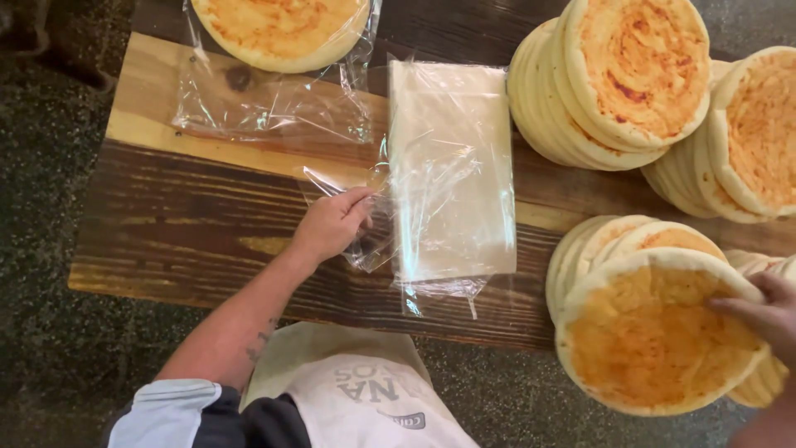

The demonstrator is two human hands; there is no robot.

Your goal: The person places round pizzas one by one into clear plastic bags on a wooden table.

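Left hand (pixel 332 224) pinching thin, slippery clear bag (pixel 369 241) beside bag stack (pixel 452 166) on wooden surface (pixel 191 224), right hand (pixel 767 311) flat, fingers spread on top flatbread (pixel 655 340) of near pile, probably soft, light, best gripped at rim.

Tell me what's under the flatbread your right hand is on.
The right hand rests on the top flatbread, which lies on a leaning stack of flatbreads. Only their rims show; the table beneath is covered.
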